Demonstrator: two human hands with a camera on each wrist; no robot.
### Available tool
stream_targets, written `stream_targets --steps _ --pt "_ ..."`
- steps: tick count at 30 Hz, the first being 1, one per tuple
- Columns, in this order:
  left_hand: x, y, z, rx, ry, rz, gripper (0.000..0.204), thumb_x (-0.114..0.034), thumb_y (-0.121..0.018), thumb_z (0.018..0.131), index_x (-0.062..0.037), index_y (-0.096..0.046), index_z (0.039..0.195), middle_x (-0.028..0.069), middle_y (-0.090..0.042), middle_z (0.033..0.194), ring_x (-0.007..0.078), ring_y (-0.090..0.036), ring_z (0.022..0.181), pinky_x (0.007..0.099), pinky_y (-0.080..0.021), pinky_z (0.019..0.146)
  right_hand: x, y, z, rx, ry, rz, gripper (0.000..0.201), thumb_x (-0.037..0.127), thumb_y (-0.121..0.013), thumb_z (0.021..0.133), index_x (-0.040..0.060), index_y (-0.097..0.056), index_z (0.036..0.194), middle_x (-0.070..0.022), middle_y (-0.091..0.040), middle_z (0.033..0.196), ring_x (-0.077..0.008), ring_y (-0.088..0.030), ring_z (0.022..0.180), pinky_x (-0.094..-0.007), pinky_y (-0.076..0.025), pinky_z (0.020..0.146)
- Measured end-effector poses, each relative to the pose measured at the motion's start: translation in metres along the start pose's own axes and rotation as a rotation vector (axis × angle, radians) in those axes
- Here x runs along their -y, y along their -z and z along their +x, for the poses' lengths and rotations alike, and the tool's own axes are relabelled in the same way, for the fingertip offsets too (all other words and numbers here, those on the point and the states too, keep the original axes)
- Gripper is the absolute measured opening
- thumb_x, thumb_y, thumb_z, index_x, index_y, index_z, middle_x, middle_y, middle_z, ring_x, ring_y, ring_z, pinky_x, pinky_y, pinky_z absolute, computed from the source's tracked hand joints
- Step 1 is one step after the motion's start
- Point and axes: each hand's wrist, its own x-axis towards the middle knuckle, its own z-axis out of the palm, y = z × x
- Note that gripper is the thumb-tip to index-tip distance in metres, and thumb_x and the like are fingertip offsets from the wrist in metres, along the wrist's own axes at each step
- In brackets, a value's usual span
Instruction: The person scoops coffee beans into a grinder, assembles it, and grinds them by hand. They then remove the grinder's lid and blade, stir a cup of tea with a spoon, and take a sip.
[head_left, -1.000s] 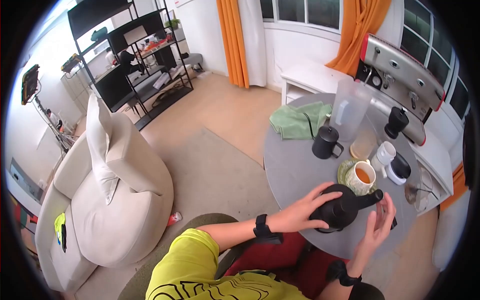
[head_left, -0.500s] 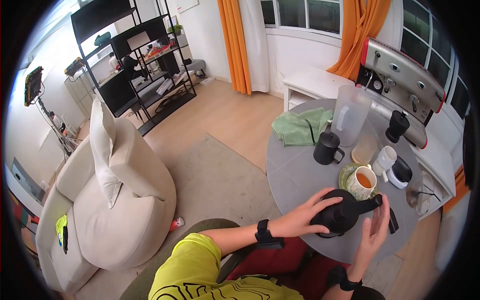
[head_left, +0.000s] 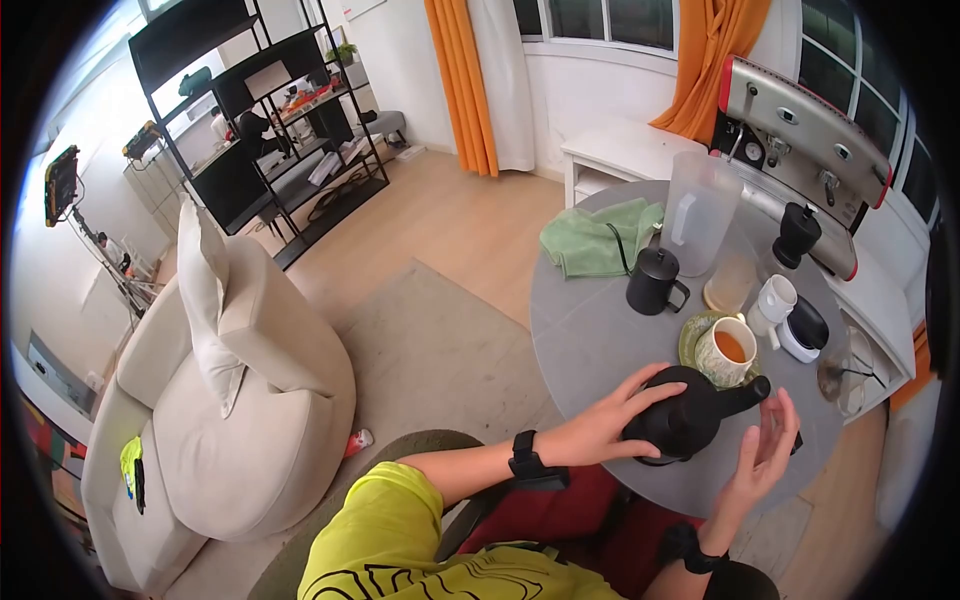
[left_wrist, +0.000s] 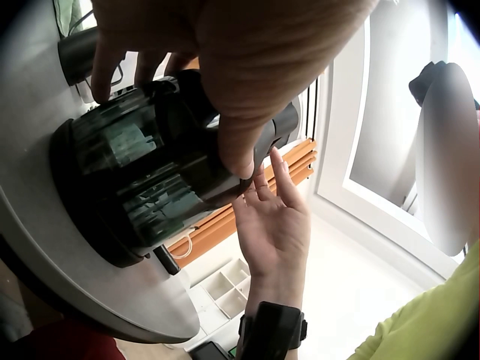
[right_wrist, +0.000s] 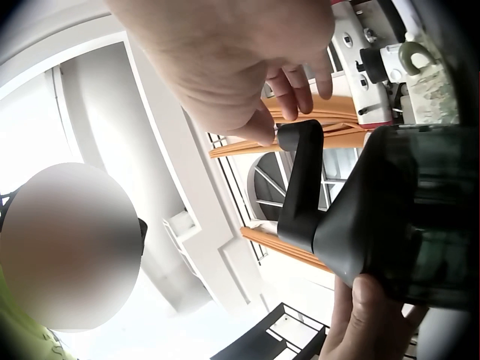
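Note:
A black canister (head_left: 675,425) with a domed lid and a crank arm (head_left: 745,396) stands upright near the table's front edge. Over its left side the left hand (head_left: 598,428) grips the dome, thumb and fingers spread around it. Dark see-through walls (left_wrist: 161,206) show below the lid in the left wrist view. The right hand (head_left: 755,468), palm inward and fingers loosely bent, stands beside the crank's end knob; in the right wrist view its thumb (right_wrist: 255,124) is close to the knob (right_wrist: 289,136), contact unclear. Just behind is a patterned cup (head_left: 724,350) of orange-brown liquid.
On the round grey table (head_left: 580,345) are a green cloth (head_left: 595,240), a black pitcher (head_left: 655,282), a clear jug (head_left: 700,215), a black grinder (head_left: 797,235), a white cup (head_left: 773,303) and a white-and-black device (head_left: 803,328). An espresso machine (head_left: 800,140) stands behind.
The head view has shifted slightly. The right fingers stand slightly farther from the crank knob than half a second ago. The left hand keeps its grip on the canister.

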Motion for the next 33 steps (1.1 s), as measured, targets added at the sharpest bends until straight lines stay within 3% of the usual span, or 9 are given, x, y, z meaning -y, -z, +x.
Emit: stream_targets --steps 4,8,10,14,21,26,32,33 --pt "0.001 0.001 -0.001 -0.015 -0.021 0.029 0.083 -0.015 -0.078 0.081 -0.0166 -0.034 0.151 0.0192 -0.019 0.157 0.0394 -0.028 0.143 0.0454 -0.033 0.115 0.016 -0.016 0.004 0.004 0.015 0.045 0.053 0.016 -0.058 0.095 -0.0043 -0.043 0.14 -0.0175 -0.046 0.138 -0.0295 -0.043 0.134 -0.0452 -0.03 0.114" --pt "-0.003 0.002 0.0 0.003 0.009 -0.011 0.083 -0.013 -0.078 0.08 -0.0159 -0.035 0.151 0.0183 -0.018 0.158 0.0381 -0.024 0.145 0.0452 -0.028 0.117 0.008 -0.013 -0.002 0.012 -0.055 0.063 0.055 0.018 -0.059 0.094 -0.004 -0.042 0.141 -0.0176 -0.046 0.137 -0.0293 -0.043 0.133 -0.0458 -0.031 0.114" --pt "-0.004 0.002 -0.001 0.005 0.018 -0.012 0.083 -0.013 -0.078 0.08 -0.0161 -0.035 0.151 0.0184 -0.018 0.158 0.0383 -0.024 0.145 0.0452 -0.028 0.117 -0.003 0.0 -0.001 0.003 -0.075 -0.005 0.06 0.021 -0.06 0.094 -0.0038 -0.037 0.145 -0.0193 -0.042 0.145 -0.0303 -0.039 0.138 -0.0465 -0.029 0.115" --pt "-0.002 0.002 -0.001 0.002 0.009 -0.012 0.083 -0.013 -0.078 0.08 -0.0168 -0.034 0.151 0.0185 -0.017 0.158 0.0385 -0.024 0.145 0.0452 -0.028 0.117 0.012 -0.013 0.004 -0.02 0.037 0.012 0.055 0.019 -0.058 0.095 -0.0041 -0.041 0.142 -0.018 -0.045 0.139 -0.0294 -0.042 0.134 -0.0469 -0.031 0.114" --pt "0.002 0.001 -0.002 -0.007 -0.012 -0.018 0.084 -0.013 -0.079 0.079 -0.0166 -0.034 0.151 0.0186 -0.017 0.158 0.039 -0.025 0.145 0.0454 -0.029 0.117 -0.005 0.002 -0.002 -0.002 -0.009 -0.035 0.055 0.019 -0.057 0.096 -0.0049 -0.039 0.143 -0.02 -0.04 0.147 -0.0321 -0.04 0.137 -0.0498 -0.027 0.116" --pt "0.006 -0.001 0.0 -0.01 -0.027 -0.019 0.085 -0.014 -0.079 0.079 -0.0166 -0.034 0.151 0.0197 -0.019 0.157 0.0402 -0.027 0.144 0.0456 -0.03 0.116 0.014 -0.013 0.004 0.013 0.054 0.012 0.049 0.015 -0.058 0.096 -0.0054 -0.045 0.139 -0.0182 -0.047 0.139 -0.0295 -0.042 0.135 -0.0472 -0.03 0.114" --pt "0.007 0.002 0.0 -0.016 -0.054 0.044 0.083 -0.017 -0.08 0.08 -0.013 -0.036 0.15 0.021 -0.022 0.156 0.0398 -0.026 0.144 0.0456 -0.028 0.116 0.007 0.0 -0.003 -0.091 -0.111 -0.015 0.053 0.012 -0.059 0.094 -0.0047 -0.042 0.141 -0.017 -0.045 0.143 -0.0276 -0.041 0.137 -0.0451 -0.029 0.115" --pt "0.005 0.002 0.0 -0.012 -0.039 0.059 0.082 -0.017 -0.08 0.079 -0.0125 -0.037 0.149 0.0211 -0.024 0.155 0.0393 -0.028 0.143 0.0457 -0.028 0.116 0.008 -0.001 -0.001 -0.074 -0.054 0.008 0.053 0.012 -0.059 0.094 -0.0046 -0.042 0.142 -0.0167 -0.045 0.144 -0.0276 -0.041 0.137 -0.0446 -0.029 0.115"
